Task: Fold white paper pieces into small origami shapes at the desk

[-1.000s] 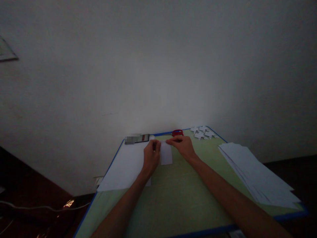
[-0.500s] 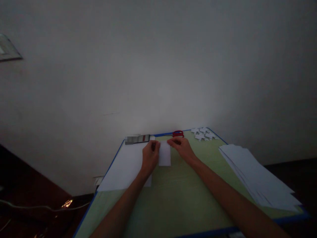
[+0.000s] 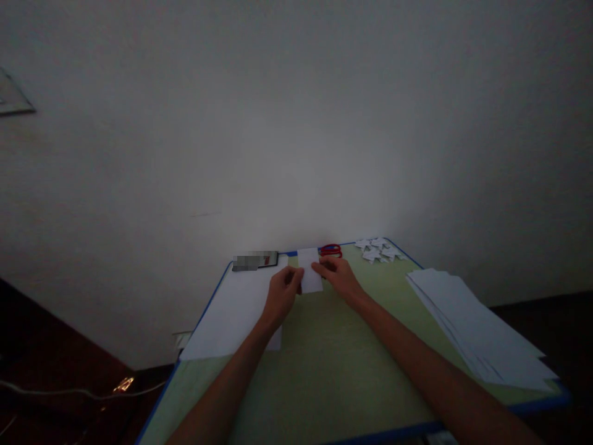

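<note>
Between my hands is a small white rectangle of paper, raised a little over the far part of the table. My left hand pinches its left edge, thumb against fingers. On the opposite edge, my right hand grips the paper between thumb and fingertips. A large white sheet lies flat on the left, partly under my left forearm. Red-handled scissors rest just beyond my right hand, their blades hidden behind the paper.
The green table has a blue edge and stands against a grey wall. A phone lies at the back left. Several folded paper pieces sit at the back right. A stack of white paper lies along the right side.
The small paper has moved up and away from me, now covering the scissor blades. My hands hold it lower along its sides than before.
</note>
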Motion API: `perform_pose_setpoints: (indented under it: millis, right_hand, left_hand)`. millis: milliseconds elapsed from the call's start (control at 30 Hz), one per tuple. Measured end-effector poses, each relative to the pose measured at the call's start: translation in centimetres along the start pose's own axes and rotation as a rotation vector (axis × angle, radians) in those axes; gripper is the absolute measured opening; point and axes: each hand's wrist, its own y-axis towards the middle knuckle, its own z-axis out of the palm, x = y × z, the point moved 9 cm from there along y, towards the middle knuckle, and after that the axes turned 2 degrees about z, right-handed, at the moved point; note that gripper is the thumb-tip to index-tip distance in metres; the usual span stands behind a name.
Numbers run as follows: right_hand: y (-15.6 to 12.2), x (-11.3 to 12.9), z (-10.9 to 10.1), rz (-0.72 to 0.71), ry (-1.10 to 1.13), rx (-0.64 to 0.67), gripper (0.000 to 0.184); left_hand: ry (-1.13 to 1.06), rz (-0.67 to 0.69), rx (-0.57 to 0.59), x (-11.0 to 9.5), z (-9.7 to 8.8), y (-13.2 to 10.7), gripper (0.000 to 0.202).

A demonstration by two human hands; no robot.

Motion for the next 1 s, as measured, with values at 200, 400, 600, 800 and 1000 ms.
perform_pose_setpoints:
  millis: [200, 400, 600, 800, 1000]
  right_hand:
    - [-0.9, 1.0, 0.0, -0.058, -0.083, -0.102, 0.036]
    - [-1.9, 1.5, 0.2, -0.082, -0.195, -0.207, 0.031]
    - [-2.2, 2.2, -0.3, -0.098, -0.219, -0.270, 0.030]
    - [-1.8, 2.4, -0.3, -0.077, -0.219, -0.244, 0.036]
    - [-1.2, 2.0, -1.2, -0.057, -0.192, -0.267, 0.043]
  left_hand:
    - [0.063, -0.002, 0.041, -0.8, 0.6, -0.6, 0.042]
    - [0.060, -0.067, 0.066, -0.1, 1.8, -1.1, 0.055]
    - [0.049, -0.120, 0.206, 0.3, 3.7, -1.8, 0.063]
    - [0.086, -0.118, 0.227, 0.8, 3.2, -1.6, 0.059]
    - [0.095, -0.093, 0.310, 0.3, 4.0, -2.0, 0.054]
